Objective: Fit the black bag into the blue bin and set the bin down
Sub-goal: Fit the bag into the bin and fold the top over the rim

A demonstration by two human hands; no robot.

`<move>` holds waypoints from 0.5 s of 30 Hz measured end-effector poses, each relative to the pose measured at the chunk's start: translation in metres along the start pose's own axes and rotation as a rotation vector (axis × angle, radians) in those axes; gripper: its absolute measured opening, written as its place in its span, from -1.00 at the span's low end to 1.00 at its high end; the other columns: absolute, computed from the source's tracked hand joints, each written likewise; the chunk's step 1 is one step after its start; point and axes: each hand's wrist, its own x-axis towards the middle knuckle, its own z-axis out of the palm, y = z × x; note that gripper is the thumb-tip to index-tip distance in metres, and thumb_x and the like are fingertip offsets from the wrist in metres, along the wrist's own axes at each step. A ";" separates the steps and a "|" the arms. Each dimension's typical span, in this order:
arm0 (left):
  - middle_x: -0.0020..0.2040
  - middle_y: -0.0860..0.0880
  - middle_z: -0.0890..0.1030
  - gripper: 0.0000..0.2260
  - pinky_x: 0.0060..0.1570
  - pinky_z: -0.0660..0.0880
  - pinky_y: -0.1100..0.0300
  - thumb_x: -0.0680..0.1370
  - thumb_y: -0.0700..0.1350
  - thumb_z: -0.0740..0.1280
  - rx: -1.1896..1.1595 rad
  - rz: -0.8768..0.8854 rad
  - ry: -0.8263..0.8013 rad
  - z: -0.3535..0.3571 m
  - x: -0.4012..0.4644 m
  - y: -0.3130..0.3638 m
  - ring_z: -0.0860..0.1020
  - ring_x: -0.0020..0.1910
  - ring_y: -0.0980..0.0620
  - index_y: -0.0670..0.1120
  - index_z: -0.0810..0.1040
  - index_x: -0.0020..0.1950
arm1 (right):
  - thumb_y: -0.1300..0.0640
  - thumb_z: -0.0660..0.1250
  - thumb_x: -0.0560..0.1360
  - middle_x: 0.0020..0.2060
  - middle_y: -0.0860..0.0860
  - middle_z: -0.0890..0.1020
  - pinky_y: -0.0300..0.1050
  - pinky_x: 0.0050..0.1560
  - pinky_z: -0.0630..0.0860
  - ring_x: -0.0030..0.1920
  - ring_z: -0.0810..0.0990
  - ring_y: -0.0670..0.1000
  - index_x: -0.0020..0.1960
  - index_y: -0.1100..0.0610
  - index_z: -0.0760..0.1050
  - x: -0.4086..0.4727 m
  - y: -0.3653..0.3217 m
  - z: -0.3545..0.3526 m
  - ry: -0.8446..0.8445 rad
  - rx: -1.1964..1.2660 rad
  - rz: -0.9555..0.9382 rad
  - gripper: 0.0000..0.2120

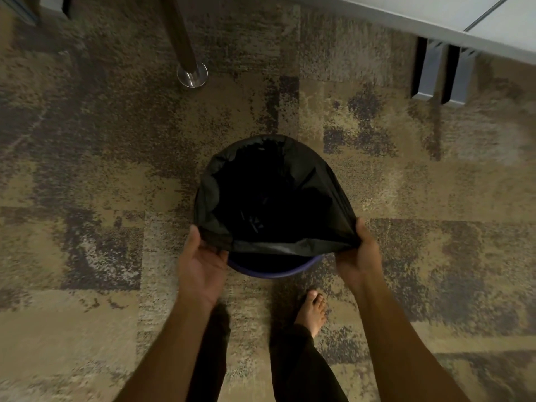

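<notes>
Gripping the near edge of the black bag at its left corner, left hand has thumb on top of the plastic, fingers curled under, palm facing up. Bag mouth is spread wide and dark inside; contents can't be made out. Far and side edges of the bag are folded over the rim of the blue bin. Near edge is pulled taut between both hands, above the rim, not yet over it: a blue arc of bin rim shows just below that edge. Right hand is pinched shut on the bag's right corner, plastic bunched in the grip. Can't tell if bin touches the carpet. Bare foot just behind bin.
</notes>
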 end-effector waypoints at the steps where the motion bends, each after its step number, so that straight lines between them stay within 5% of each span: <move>1: 0.42 -0.15 0.53 -0.59 0.41 0.42 -0.04 0.66 0.00 0.21 0.007 0.013 -0.017 0.003 0.008 0.007 0.49 0.42 -0.12 -0.13 0.45 0.46 | 0.01 0.22 0.66 0.18 0.11 0.67 0.02 0.21 0.52 0.23 0.61 0.12 0.28 0.18 0.55 0.001 -0.002 -0.001 -0.007 -0.024 -0.015 -0.67; 6: 0.38 -0.12 0.57 -0.60 0.30 0.52 -0.05 0.66 0.00 0.20 0.000 0.003 -0.140 0.001 0.018 0.020 0.56 0.34 -0.10 -0.10 0.45 0.47 | 0.02 0.26 0.61 0.04 0.04 0.62 0.05 0.26 0.38 0.09 0.55 0.07 -0.05 0.03 0.54 -0.002 0.002 -0.005 -0.136 0.055 -0.093 -0.87; 10: 0.29 -0.10 0.63 -0.72 0.24 0.55 0.01 0.67 -0.09 0.18 0.011 0.021 -0.111 -0.020 0.020 0.015 0.62 0.25 -0.05 -0.08 0.56 0.33 | 0.11 0.27 0.64 0.10 0.08 0.69 0.03 0.21 0.57 0.06 0.69 0.07 0.20 0.02 0.53 0.001 0.005 -0.010 -0.098 0.145 -0.061 -0.84; 15: -0.07 -0.03 0.72 -0.80 -0.14 0.66 0.19 0.62 -0.18 0.26 0.232 -0.003 0.064 -0.045 0.018 0.004 0.71 -0.12 0.06 -0.05 0.67 -0.08 | 0.06 0.23 0.66 0.24 0.16 0.60 -0.07 -0.07 0.67 0.03 0.69 0.06 0.46 0.19 0.38 0.005 0.014 -0.019 0.063 0.106 0.005 -0.59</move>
